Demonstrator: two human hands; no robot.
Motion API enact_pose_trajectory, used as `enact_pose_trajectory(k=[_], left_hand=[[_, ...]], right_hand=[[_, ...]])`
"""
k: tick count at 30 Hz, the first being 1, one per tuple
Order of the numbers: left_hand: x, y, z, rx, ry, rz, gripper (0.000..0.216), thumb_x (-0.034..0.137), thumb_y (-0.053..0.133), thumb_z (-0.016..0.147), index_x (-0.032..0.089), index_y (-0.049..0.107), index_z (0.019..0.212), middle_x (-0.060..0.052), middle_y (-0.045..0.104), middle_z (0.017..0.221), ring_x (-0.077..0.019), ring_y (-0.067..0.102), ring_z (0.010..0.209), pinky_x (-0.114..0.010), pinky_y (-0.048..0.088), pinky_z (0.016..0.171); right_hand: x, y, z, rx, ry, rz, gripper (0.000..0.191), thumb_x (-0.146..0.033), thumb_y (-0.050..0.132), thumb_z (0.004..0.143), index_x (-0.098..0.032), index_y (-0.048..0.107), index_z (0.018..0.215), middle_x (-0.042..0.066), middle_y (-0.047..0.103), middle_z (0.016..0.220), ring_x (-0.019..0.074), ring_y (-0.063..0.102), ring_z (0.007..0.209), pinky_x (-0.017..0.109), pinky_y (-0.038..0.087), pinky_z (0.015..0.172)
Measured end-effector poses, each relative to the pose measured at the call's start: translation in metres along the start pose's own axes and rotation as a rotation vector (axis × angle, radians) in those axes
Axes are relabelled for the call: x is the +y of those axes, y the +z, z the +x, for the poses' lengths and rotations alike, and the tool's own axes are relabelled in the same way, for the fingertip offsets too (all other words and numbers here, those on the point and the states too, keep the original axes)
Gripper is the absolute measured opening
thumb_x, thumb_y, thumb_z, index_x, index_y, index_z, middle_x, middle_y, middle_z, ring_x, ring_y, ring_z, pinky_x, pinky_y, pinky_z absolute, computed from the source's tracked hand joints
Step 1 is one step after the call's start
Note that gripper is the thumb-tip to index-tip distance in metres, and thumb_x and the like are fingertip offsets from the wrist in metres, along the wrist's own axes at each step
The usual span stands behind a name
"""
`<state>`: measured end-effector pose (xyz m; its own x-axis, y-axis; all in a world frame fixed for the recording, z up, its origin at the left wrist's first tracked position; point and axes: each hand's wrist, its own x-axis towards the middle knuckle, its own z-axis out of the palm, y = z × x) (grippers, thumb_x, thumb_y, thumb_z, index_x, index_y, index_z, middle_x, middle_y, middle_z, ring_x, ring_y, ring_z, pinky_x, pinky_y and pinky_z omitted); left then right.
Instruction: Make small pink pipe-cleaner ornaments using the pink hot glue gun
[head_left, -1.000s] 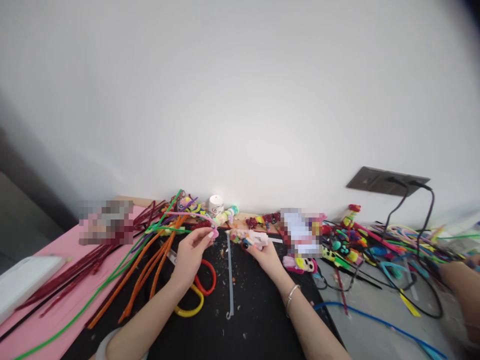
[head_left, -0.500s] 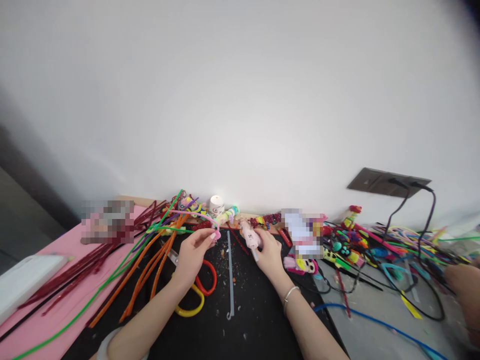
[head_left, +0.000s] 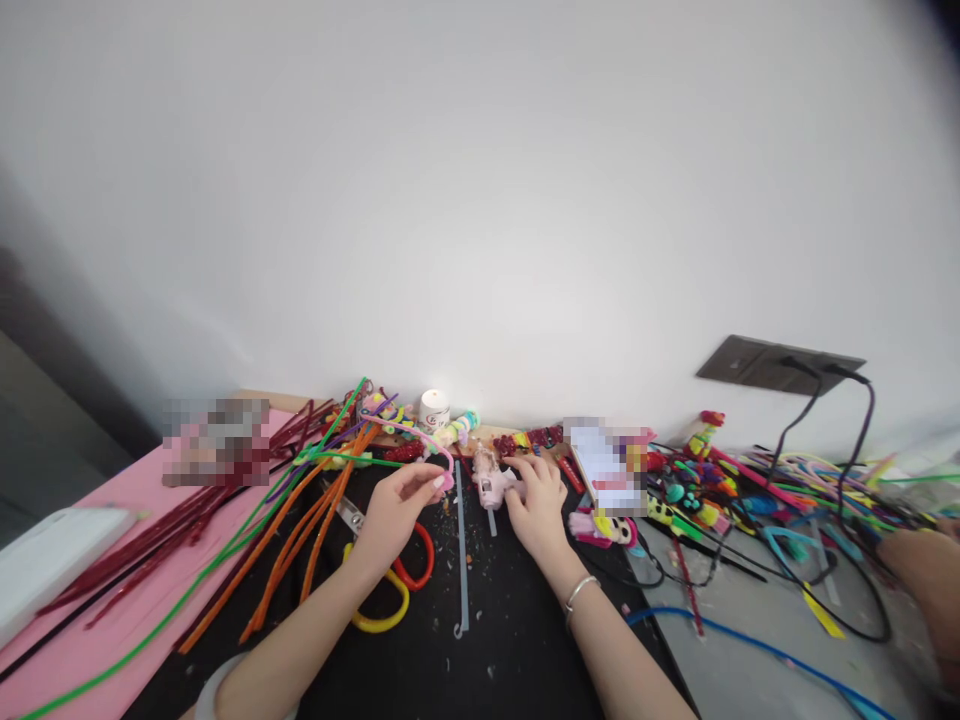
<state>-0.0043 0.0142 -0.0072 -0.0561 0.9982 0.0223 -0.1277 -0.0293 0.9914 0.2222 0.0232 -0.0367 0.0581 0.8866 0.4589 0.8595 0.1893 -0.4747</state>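
My left hand pinches the end of a pink pipe cleaner that arcs up and back toward the wall. My right hand is closed around a small pink glue gun, its nozzle pointing left toward the pinched pink end. Both hands hover over a black mat strewn with small scraps. A silver bracelet sits on my right wrist.
Orange, green and dark red pipe cleaners fan out at the left over a pink sheet. Red and yellow scissors and a grey strip lie on the mat. Colourful craft pieces, black cables and another person's hand fill the right.
My right hand drew the pink glue gun in from the clutter and turned it toward my left hand. The left hand shifted slightly right with the pink pipe cleaner.
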Motion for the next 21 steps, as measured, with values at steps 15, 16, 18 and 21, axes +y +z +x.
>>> enact_pose_trajectory(k=[15,16,18,21], left_hand=[[0.008,0.005,-0.011,-0.392,0.212,0.339,0.016,0.029,0.070,0.083,0.024,0.085,0.078,-0.006,0.078,0.076,-0.0234,0.071,0.071,-0.033,0.056,0.071],[0.008,0.005,-0.011,-0.378,0.197,0.325,0.016,0.030,0.070,0.082,0.024,0.085,0.078,-0.007,0.079,0.078,-0.0238,0.072,0.071,-0.033,0.057,0.072],[0.009,0.005,-0.010,-0.348,0.161,0.291,0.014,0.030,0.072,0.080,0.024,0.084,0.078,-0.007,0.081,0.081,-0.0246,0.074,0.073,-0.034,0.059,0.074],[0.008,0.005,-0.009,-0.317,0.099,0.218,0.011,0.031,0.076,0.076,0.023,0.083,0.077,-0.007,0.083,0.081,-0.0255,0.076,0.074,-0.036,0.062,0.076]], right_hand=[[-0.029,-0.005,-0.008,-0.059,-0.213,0.433,0.024,-0.023,0.060,0.092,-0.025,0.057,0.069,0.001,0.061,0.067,0.0220,0.057,0.072,0.034,0.045,0.071],[-0.029,-0.006,-0.008,-0.048,-0.198,0.439,0.026,-0.024,0.059,0.092,-0.025,0.053,0.067,0.000,0.059,0.066,0.0217,0.056,0.071,0.034,0.045,0.070],[-0.029,-0.005,-0.008,-0.020,-0.180,0.454,0.028,-0.025,0.058,0.092,-0.025,0.048,0.066,0.000,0.057,0.066,0.0209,0.055,0.068,0.033,0.044,0.068],[-0.028,-0.004,-0.009,0.006,-0.162,0.459,0.027,-0.026,0.058,0.090,-0.026,0.045,0.066,-0.001,0.055,0.065,0.0200,0.054,0.066,0.031,0.044,0.065]])
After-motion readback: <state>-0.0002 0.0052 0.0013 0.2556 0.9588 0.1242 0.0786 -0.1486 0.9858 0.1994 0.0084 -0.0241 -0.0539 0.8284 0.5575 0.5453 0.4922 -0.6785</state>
